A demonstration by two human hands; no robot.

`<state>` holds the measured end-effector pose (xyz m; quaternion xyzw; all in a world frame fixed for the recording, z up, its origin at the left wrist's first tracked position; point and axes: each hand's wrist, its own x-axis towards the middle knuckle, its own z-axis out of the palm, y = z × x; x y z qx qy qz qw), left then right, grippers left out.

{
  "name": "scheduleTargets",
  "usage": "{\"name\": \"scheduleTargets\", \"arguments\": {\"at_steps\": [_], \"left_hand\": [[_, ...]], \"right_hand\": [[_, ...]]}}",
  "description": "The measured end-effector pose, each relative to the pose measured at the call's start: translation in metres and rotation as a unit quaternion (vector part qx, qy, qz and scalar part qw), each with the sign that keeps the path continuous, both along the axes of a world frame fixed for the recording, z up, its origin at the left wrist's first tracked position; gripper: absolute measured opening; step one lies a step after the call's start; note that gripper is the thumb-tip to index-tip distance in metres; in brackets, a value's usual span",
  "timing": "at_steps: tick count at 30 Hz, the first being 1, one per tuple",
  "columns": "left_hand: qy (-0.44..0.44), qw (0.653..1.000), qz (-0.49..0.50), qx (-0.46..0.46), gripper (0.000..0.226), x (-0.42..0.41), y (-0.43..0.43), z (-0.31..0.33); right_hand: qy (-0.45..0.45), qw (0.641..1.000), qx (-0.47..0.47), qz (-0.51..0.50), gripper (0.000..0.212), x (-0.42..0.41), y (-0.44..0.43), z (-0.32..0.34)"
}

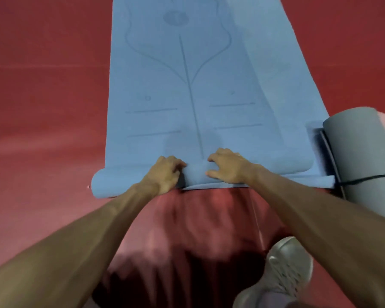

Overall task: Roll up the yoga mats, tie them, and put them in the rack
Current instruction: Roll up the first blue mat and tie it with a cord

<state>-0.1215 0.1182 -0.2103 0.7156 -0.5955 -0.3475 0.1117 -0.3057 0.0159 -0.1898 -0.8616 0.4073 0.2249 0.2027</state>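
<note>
**Roll the blue mat straight and tight**

The blue mat (187, 96) lies flat on the red floor (42, 107) and stretches away in front of both hands. Only its near end is rolled up. That small roll (105, 185) sits right under the hands.

The left hand (165, 172) has its fingers curled over the roll and holds it. The right hand (228, 167), just beside it, also bends its fingers over the top of the roll, with the thumb on the near side. Both hands are close together in the middle.

That is the tricky part. The roll looks fat out past the left hand and thin out past the right hand. The picture is blurry, though, so this may be a trick of the view.

To roll well, I think the hands should move apart, one toward each side, so both ends turn together. Push forward with a soft, even push and tuck the roll in snug on each turn. Watch that the mat's side edges line up.

Far out past the right hand lies a grey mat (360, 152), rolled up, with a black cord (365, 180) round it. It lies just beside the blue mat's corner, so it could get in the way. No rack can be seen.
</note>
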Motion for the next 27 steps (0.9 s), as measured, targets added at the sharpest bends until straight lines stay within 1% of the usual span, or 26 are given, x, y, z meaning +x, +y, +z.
{"name": "scheduleTargets", "arguments": {"at_steps": [2,4,6,9,11,13,15,19,23,25,27], "left_hand": [[-0.011,1.0,-0.019,-0.008,0.037,0.0,-0.001,-0.015],[-0.016,0.999,-0.037,-0.005,0.037,0.0,-0.002,-0.026],[-0.025,0.998,-0.049,0.01,0.043,0.0,-0.002,-0.037],[-0.083,0.994,-0.07,0.028,0.056,0.002,-0.004,-0.048],[-0.115,0.99,-0.082,0.028,0.058,0.003,-0.003,-0.051],[-0.147,0.985,-0.095,0.004,0.054,0.001,0.003,-0.053],[-0.178,0.978,-0.099,-0.037,0.049,-0.005,0.013,-0.054],[-0.241,0.956,-0.145,-0.088,0.041,-0.011,0.033,-0.049],[-0.283,0.933,-0.192,-0.113,0.056,0.015,0.045,-0.042],[-0.299,0.925,-0.192,-0.135,0.057,0.036,0.055,-0.04],[-0.302,0.926,-0.183,-0.134,0.054,0.058,0.066,-0.035]], "right_hand": [[0.011,1.0,-0.007,0.007,0.058,-0.003,-0.001,-0.015],[0.01,1.0,-0.008,0.007,0.056,-0.005,-0.002,-0.028],[-0.004,1.0,-0.013,0.004,0.055,-0.007,-0.002,-0.04],[-0.041,0.999,-0.035,-0.009,0.056,-0.013,0.0,-0.053],[-0.05,0.997,-0.05,-0.025,0.059,-0.022,0.002,-0.055],[-0.051,0.995,-0.072,-0.039,0.062,-0.03,0.007,-0.054],[-0.045,0.995,-0.079,-0.04,0.064,-0.035,0.017,-0.053],[-0.024,0.997,-0.069,-0.03,0.059,-0.035,0.038,-0.053],[-0.015,0.998,-0.042,-0.036,0.048,-0.02,0.053,-0.048],[-0.027,0.998,-0.05,-0.023,0.046,-0.004,0.062,-0.045],[-0.055,0.997,-0.057,-0.015,0.047,0.014,0.073,-0.043]]}}
